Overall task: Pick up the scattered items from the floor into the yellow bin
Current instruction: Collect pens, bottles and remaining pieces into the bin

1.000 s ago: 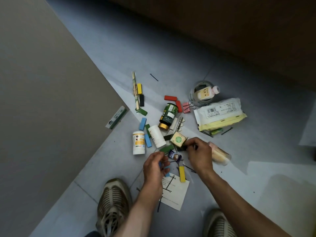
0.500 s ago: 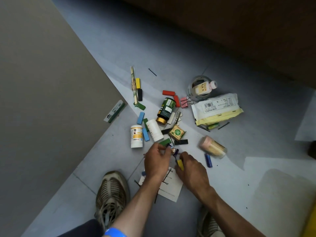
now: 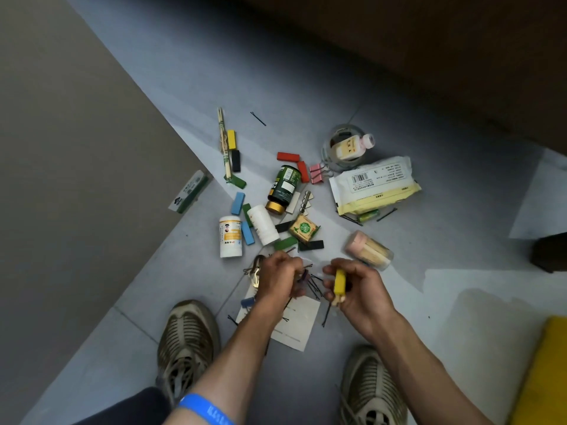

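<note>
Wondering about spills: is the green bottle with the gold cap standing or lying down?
Lying down. The green bottle rests on its side on the floor, label facing up, gold cap on and pointing toward the person.

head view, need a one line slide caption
Crouched person's right hand grips a yellow block while the left hand gathers hairpins among scattered items; yellow bin waits nearby.

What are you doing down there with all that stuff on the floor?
A person is crouched over a scatter of small things on the grey floor. The right hand grips a small yellow rectangular block, and the left hand holds a bunch of thin black hairpins. Bottles, coloured blocks and packets lie about. The yellow bin waits at the right edge.
</note>
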{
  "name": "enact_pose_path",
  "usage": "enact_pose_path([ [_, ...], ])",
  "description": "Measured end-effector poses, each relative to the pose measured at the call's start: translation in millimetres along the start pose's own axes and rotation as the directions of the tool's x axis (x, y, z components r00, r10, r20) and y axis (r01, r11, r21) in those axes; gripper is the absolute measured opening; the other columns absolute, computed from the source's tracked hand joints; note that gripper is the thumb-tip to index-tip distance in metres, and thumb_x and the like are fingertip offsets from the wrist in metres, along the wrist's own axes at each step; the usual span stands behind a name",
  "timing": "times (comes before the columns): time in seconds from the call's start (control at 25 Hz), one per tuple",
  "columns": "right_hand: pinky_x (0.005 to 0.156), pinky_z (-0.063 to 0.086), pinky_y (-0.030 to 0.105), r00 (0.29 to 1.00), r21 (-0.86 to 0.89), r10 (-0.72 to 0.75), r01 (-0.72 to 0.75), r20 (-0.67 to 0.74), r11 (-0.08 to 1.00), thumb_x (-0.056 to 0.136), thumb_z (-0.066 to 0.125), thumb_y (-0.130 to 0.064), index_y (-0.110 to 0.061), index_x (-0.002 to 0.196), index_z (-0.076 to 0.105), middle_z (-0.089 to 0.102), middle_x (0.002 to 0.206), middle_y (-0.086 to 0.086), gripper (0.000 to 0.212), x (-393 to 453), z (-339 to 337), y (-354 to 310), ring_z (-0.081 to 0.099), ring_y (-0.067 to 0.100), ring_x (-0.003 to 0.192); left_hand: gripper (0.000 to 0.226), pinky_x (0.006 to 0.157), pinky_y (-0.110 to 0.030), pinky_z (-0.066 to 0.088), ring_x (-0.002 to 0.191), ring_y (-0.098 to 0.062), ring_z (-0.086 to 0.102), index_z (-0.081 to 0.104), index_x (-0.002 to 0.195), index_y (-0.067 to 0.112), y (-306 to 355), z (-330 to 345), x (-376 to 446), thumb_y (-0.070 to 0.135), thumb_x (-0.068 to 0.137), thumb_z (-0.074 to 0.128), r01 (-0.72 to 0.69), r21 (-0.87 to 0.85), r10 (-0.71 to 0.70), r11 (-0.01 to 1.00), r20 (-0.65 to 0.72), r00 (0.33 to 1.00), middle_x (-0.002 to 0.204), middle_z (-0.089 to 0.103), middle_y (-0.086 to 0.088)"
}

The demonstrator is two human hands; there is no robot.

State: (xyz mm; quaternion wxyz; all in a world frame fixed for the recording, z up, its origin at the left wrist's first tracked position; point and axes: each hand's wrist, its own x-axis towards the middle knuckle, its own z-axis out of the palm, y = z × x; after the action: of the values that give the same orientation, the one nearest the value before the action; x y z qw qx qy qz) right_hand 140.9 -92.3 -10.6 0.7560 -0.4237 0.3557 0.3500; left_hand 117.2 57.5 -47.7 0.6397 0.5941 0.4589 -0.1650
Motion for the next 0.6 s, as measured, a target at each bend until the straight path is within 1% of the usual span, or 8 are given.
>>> enact_pose_path([
  [0.08, 0.078, 0.054, 0.041, 0.996, 0.065, -0.056, 0.052, 0.065, 0.997, 0.087, 0.052, -0.015, 0.001, 0.1, 0.065, 0.07, 0.1, 0.018, 0.024, -6, 14, -1, 0.067, 0.031, 0.089, 0.016, 0.054, -0.036, 0.055, 0.051, -0.02, 0.06, 0.06, 0.077, 0.014, -2, -2, -8, 0.005, 0.069, 0.05, 0.107, -0.14, -0.096, 0.984, 0.081, 0.992, 0.068, 0.065, -0.01],
  [0.16, 0.091, 0.051, 0.043, 0.988, 0.05, -0.064, 0.057, 0.14, 0.997, 0.09, 0.048, -0.02, 0.004, 0.111, 0.065, 0.069, 0.114, 0.018, 0.036, -16, 23, -1, 0.066, 0.031, 0.107, 0.032, 0.061, -0.042, 0.057, 0.06, -0.025, 0.065, 0.065, 0.089, 0.009, -4, -4, -13, 0.007, 0.064, 0.045, 0.154, -0.236, -0.104, 0.96, 0.214, 0.971, 0.076, 0.066, -0.016],
  [0.28, 0.1, 0.046, 0.039, 0.973, 0.015, -0.081, 0.079, 0.218, 0.997, 0.096, 0.042, -0.022, -0.003, 0.117, 0.067, 0.068, 0.121, 0.014, 0.038, -32, 21, 1, 0.063, 0.025, 0.116, 0.034, 0.072, -0.044, 0.057, 0.08, -0.027, 0.069, 0.073, 0.096, 0.009, -6, -2, -18, 0.022, 0.075, 0.049, 0.241, -0.443, -0.064, 0.864, 0.379, 0.923, 0.089, 0.069, -0.017],
  [0.36, 0.096, 0.052, 0.033, 0.96, -0.079, -0.243, 0.255, 0.138, 0.964, 0.097, 0.043, -0.015, -0.011, 0.108, 0.073, 0.072, 0.115, 0.008, 0.032, -36, 11, 5, 0.067, 0.02, 0.11, 0.035, 0.071, -0.041, 0.057, 0.083, -0.028, 0.07, 0.075, 0.095, 0.008, -5, 2, -21, 0.036, 0.085, 0.056, 0.28, -0.496, -0.067, 0.822, 0.404, 0.912, 0.092, 0.071, -0.017],
  [0.44, 0.087, 0.056, 0.029, 0.871, -0.434, -0.485, 0.41, -0.073, 0.802, 0.097, 0.048, -0.011, -0.019, 0.096, 0.074, 0.074, 0.103, 0.0, 0.027, -30, -8, 8, 0.069, 0.019, 0.1, 0.032, 0.062, -0.033, 0.057, 0.076, -0.027, 0.069, 0.074, 0.09, 0.009, -4, 7, -26, 0.037, 0.079, 0.067, 0.281, -0.497, -0.087, 0.821, 0.377, 0.922, 0.088, 0.071, -0.015],
  [0.48, 0.085, 0.055, 0.029, 0.792, -0.662, -0.592, 0.364, -0.15, 0.655, 0.096, 0.053, -0.013, -0.021, 0.097, 0.071, 0.072, 0.103, -0.003, 0.02, -24, -22, 9, 0.068, 0.02, 0.098, 0.029, 0.058, -0.029, 0.056, 0.072, -0.026, 0.069, 0.075, 0.088, 0.009, -6, 8, -28, 0.034, 0.074, 0.071, 0.277, -0.509, -0.096, 0.815, 0.352, 0.931, 0.086, 0.07, -0.015],
  [0.52, 0.084, 0.052, 0.03, 0.739, -0.829, -0.652, 0.252, -0.168, 0.499, 0.095, 0.057, -0.018, -0.021, 0.104, 0.067, 0.069, 0.107, -0.003, 0.013, -17, -35, 11, 0.066, 0.022, 0.1, 0.027, 0.054, -0.027, 0.055, 0.07, -0.025, 0.068, 0.077, 0.087, 0.009, -7, 8, -29, 0.031, 0.071, 0.073, 0.278, -0.532, -0.104, 0.8, 0.334, 0.937, 0.085, 0.07, -0.015],
  [0.6, 0.081, 0.045, 0.028, 0.744, -0.967, -0.655, 0.048, -0.134, 0.252, 0.092, 0.062, -0.027, -0.016, 0.116, 0.06, 0.063, 0.115, 0.005, 0.027, -1, -56, 16, 0.061, 0.025, 0.101, 0.029, 0.055, -0.029, 0.056, 0.072, -0.027, 0.068, 0.077, 0.095, 0.008, -10, 4, -29, 0.028, 0.075, 0.07, 0.291, -0.584, -0.117, 0.758, 0.316, 0.941, 0.089, 0.07, -0.017],
])
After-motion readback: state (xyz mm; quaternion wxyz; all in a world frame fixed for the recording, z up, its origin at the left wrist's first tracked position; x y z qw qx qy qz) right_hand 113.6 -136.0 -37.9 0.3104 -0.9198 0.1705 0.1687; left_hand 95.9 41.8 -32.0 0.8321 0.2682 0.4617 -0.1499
